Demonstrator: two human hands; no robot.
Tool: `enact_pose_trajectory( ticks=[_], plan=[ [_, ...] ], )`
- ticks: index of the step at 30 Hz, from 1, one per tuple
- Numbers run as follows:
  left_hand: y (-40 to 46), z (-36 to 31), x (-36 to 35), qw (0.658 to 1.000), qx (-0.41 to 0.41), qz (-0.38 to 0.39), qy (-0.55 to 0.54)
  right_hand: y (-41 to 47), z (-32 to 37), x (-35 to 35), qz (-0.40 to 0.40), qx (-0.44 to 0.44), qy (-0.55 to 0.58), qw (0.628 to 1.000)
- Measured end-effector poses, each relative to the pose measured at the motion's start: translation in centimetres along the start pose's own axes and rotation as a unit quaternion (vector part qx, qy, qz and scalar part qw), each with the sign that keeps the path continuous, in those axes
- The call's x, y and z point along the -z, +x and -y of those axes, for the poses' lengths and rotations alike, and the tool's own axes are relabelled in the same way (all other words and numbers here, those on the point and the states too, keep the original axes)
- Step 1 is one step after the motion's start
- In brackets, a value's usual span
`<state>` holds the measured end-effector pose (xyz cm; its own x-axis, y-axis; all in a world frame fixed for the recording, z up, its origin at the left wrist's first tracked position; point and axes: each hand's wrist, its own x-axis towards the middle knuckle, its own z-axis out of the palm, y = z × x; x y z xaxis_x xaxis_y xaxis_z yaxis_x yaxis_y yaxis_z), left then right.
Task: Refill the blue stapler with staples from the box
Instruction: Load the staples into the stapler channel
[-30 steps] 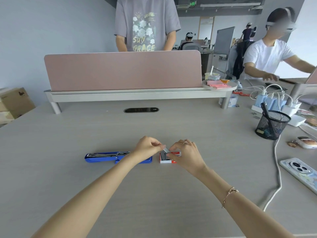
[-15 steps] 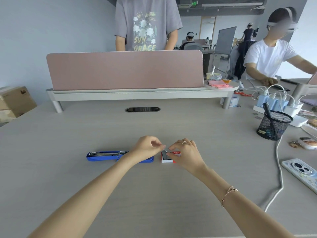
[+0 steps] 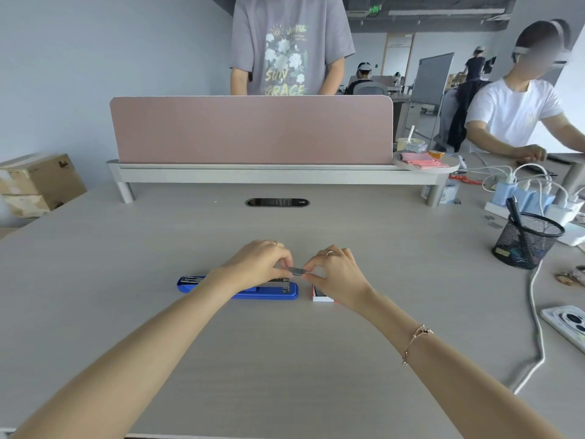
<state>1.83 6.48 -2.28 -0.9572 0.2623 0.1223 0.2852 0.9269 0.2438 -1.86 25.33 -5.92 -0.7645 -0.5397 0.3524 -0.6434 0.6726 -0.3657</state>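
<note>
The blue stapler (image 3: pixel 266 293) lies flat and opened out on the desk, its metal rail showing at both ends; my left forearm hides its middle. Just right of it sits the small red and white staple box (image 3: pixel 320 296), partly under my right hand. A short grey strip of staples (image 3: pixel 297 271) is held level above the stapler's right end. My left hand (image 3: pixel 258 264) pinches its left end and my right hand (image 3: pixel 338 274) pinches its right end.
A black mesh pen cup (image 3: pixel 525 240) stands at the right, with a power strip and chargers (image 3: pixel 535 201) behind it. A white cable (image 3: pixel 536 315) and a phone (image 3: pixel 566 324) lie near the right edge. A pink divider (image 3: pixel 253 129) crosses the back. A person stands behind it.
Both hands have lifted off the box with the staple strip between them and shifted slightly left, over the stapler's right end. The box is now more exposed.
</note>
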Motion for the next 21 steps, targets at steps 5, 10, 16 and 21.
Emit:
enact_pose_trajectory(
  ticks=[5,10,16,21],
  plan=[
    [-1.0,1.8,0.0,0.999,0.021,0.027,0.016,0.9,1.5,-1.4,0.02,-0.015,0.031,0.999],
    [-1.5,2.5,0.2,0.998,0.036,0.047,-0.015,1.1,2.0,-1.8,0.028,-0.026,0.045,0.998],
    [-1.0,2.8,0.1,0.997,0.036,0.066,-0.022,1.3,1.9,-1.9,0.043,-0.047,0.059,0.996],
    [-0.9,3.1,-0.1,0.996,0.051,0.067,-0.042,1.6,1.7,-2.3,0.06,-0.06,0.077,0.993]
  ],
)
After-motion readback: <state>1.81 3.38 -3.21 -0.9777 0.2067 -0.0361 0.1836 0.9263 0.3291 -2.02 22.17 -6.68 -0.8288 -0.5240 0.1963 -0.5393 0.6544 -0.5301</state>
